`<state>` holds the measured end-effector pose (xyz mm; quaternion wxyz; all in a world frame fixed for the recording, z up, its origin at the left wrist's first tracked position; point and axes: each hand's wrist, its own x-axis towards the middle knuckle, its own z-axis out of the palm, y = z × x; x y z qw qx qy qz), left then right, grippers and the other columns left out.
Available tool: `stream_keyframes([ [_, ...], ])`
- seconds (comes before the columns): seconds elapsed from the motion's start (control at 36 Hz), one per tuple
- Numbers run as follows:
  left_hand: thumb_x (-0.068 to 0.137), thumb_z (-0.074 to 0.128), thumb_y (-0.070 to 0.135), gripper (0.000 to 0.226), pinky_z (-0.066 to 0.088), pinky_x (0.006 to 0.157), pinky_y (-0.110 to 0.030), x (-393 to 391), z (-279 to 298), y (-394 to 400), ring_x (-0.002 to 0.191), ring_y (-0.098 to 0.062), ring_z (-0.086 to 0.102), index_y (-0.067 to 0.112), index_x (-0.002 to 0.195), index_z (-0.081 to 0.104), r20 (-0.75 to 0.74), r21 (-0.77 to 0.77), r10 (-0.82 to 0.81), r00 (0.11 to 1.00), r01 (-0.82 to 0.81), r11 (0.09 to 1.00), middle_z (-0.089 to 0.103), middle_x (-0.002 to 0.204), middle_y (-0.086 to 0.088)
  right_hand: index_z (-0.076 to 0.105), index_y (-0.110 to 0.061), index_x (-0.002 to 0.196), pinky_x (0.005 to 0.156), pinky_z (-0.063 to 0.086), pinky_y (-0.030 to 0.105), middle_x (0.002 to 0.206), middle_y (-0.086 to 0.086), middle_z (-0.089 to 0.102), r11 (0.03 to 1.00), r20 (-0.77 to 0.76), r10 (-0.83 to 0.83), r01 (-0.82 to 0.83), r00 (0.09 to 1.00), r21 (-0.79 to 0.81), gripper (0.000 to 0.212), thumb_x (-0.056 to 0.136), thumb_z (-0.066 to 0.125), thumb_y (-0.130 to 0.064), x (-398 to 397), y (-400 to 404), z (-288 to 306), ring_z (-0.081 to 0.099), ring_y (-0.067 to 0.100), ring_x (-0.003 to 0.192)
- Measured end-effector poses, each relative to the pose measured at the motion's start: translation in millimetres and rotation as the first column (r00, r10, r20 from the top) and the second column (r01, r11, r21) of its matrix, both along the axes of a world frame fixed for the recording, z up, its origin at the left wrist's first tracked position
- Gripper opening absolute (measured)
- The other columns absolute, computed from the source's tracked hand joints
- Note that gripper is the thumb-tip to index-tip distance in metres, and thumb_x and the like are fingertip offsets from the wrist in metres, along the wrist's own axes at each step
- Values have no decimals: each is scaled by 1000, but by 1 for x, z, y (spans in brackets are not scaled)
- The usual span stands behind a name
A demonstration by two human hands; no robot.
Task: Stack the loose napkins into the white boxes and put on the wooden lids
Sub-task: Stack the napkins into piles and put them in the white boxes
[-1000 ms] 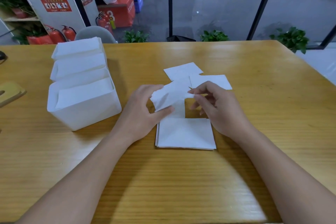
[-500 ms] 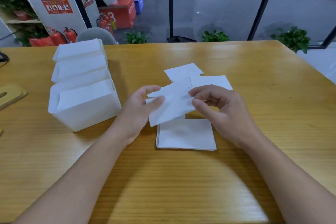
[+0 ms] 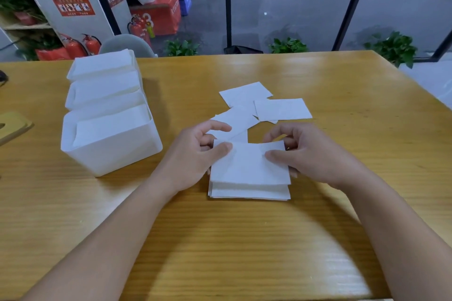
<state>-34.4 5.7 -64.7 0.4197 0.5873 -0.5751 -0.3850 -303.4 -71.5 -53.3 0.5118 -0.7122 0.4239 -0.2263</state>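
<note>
Moved since half a second ago: napkin, from tilted in the air to flat over the pile. Left hand and right hand pinch its side edges, fingers part-curled. Step: squaring the stack. Loose napkins beyond the fingertips; white boxes left of them, apparently full. Next: gather remaining sheets.

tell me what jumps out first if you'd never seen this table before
At the centre, the left hand and right hand pinch a square white paper napkin over a neat pile of white napkins on the yellow wooden table. To the left stand three open white rectangular boxes already filled with napkins. Behind the hands lie a few loose white napkins.
</note>
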Motion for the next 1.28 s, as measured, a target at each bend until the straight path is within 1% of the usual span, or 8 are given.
stream_keyframes([
  [0.11, 103, 74, 32, 24, 47, 68, -34, 4, -4, -1, 58, -20, 51, 40, 125, 68, 155, 12, -56, 986, 55, 998, 48, 64, 5, 72, -25, 104, 59, 36, 36, 64, 0, 50, 999, -97, 25, -28, 995, -38, 17, 93, 79, -15, -3, 0, 1, 46, 23, 57],
  [0.33, 101, 75, 36, 23, 41, 59, -18, 3, -8, -1, 56, -5, 51, 43, 122, 68, 346, 30, -93, 933, 88, 996, 61, 68, 7, 71, -31, 100, 52, 35, 22, 60, -9, 53, 974, -293, 61, -121, 954, -192, 23, 86, 88, -24, -2, 0, -3, 43, 10, 53],
  [0.53, 100, 76, 37, 4, 48, 64, -21, 10, -13, -7, 63, -8, 58, 37, 104, 75, 371, -112, 93, 924, -55, 992, 67, 73, 9, 76, -28, 81, 54, 40, 21, 70, -12, 62, 953, -280, -50, -38, 959, -302, 25, 80, 91, -47, -5, -4, -5, 49, 5, 58],
  [0.67, 105, 68, 40, 17, 49, 84, -24, 19, -20, -24, 99, -5, 61, 33, 120, 74, 462, -227, 269, 845, -181, 957, 64, 112, 16, 78, -26, 77, 55, 39, 14, 79, -17, 68, 935, -203, -128, 50, 971, -350, 20, 87, 87, -41, -1, -5, -8, 53, 2, 61],
  [0.75, 110, 57, 48, 44, 46, 112, -39, 23, -20, -39, 137, -15, 47, 29, 149, 60, 604, -168, 262, 752, -201, 965, 55, 148, 9, 78, -30, 78, 59, 42, 15, 81, -21, 67, 931, -198, -126, 46, 972, -363, 15, 88, 87, -38, 2, -5, -13, 55, 3, 67],
  [0.83, 112, 48, 51, 60, 33, 121, -43, 22, -21, -51, 152, -27, 32, 21, 164, 44, 680, -91, 238, 694, -242, 966, 47, 162, -1, 78, -32, 82, 64, 47, 19, 85, -20, 67, 926, -198, -109, 27, 974, -376, 12, 89, 86, -37, 6, -4, -17, 59, 5, 73],
  [1.08, 110, 56, 43, 38, 39, 112, -42, 22, -27, -68, 123, -24, 51, 22, 140, 61, 668, -114, 265, 696, -256, 960, 66, 125, 3, 75, -33, 86, 74, 54, 34, 94, -15, 68, 914, -245, -64, -41, 967, -403, 9, 91, 82, -36, 9, -3, -24, 62, 9, 83],
  [1.28, 109, 56, 31, 13, 39, 100, -39, 20, -23, -64, 105, -17, 46, 22, 110, 65, 604, -140, 286, 744, -255, 957, 57, 99, 12, 75, -32, 86, 76, 55, 37, 94, -13, 68, 905, -251, -76, -38, 965, -423, 9, 92, 82, -34, 11, -1, -22, 63, 9, 82],
])
